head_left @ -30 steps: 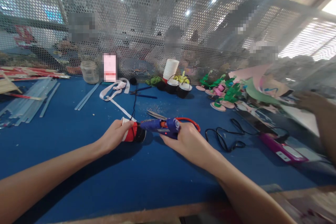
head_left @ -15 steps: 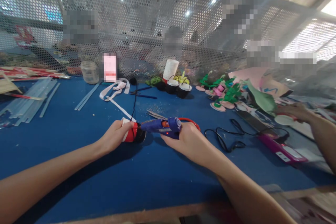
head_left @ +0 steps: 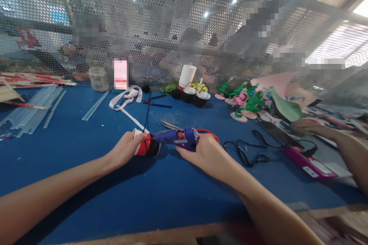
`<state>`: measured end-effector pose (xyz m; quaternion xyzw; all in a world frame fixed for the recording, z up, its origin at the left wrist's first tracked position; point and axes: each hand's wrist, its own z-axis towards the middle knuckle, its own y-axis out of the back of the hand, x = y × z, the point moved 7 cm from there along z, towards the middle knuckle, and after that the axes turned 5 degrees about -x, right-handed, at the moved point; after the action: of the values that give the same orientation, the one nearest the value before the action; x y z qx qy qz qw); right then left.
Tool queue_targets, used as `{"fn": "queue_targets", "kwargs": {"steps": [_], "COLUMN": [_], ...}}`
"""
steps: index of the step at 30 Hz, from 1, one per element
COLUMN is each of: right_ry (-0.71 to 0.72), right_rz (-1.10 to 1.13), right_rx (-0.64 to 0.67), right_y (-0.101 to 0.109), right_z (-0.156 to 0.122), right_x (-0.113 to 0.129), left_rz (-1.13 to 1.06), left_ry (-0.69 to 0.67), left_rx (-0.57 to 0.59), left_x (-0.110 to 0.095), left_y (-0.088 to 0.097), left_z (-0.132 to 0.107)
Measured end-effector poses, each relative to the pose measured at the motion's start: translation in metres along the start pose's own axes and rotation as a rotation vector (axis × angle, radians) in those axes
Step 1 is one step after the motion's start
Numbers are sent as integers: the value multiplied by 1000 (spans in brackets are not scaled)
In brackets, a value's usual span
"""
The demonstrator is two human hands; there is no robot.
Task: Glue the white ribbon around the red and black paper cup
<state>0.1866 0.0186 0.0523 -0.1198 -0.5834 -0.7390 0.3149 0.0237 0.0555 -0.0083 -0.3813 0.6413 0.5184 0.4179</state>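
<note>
My left hand (head_left: pixel 125 148) is closed around a small paper cup (head_left: pixel 141 147), tipped on its side, with a white rim, a red middle and black wrapping at the far end. Black yarn (head_left: pixel 147 116) runs from the cup back to a small dark ball. In my right hand (head_left: pixel 207 155) is a blue hot glue gun (head_left: pixel 179 139), its nozzle pointing left and meeting the cup near my left thumb. A small red light glows on the gun's side. Behind the gun lie scissors (head_left: pixel 170 124), their handles hidden. White ribbon (head_left: pixel 133 118) trails to the cup.
Glue sticks (head_left: pixel 36 109) lie left. Along the back stand a jar (head_left: pixel 98 79), a lit phone (head_left: pixel 120 73), stacked paper cups (head_left: pixel 187 75) and little black buckets (head_left: pixel 201 99). Green felt pieces (head_left: pixel 254 103), a black cord (head_left: pixel 244 155), a purple power strip (head_left: pixel 309 164) and another person's hand (head_left: pixel 312 127) are right.
My hands, the cup and the glue gun are almost unmoved. At the right, the other person's hand has shifted slightly left, and the round pale piece by it is now mostly covered.
</note>
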Motion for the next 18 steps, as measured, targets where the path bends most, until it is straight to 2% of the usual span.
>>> {"fn": "queue_targets", "kwargs": {"steps": [13,18], "right_ry": [34,68], "right_rz": [-41,-57], "right_rx": [54,-1], "right_y": [-1,1], "right_z": [-5,-3], "right_x": [7,8], "left_rz": [-91,-89], "left_ry": [-9,-3], "left_rx": [30,10], "left_x": [1,1], "left_y": [-2,-1], "left_z": [0,1]}}
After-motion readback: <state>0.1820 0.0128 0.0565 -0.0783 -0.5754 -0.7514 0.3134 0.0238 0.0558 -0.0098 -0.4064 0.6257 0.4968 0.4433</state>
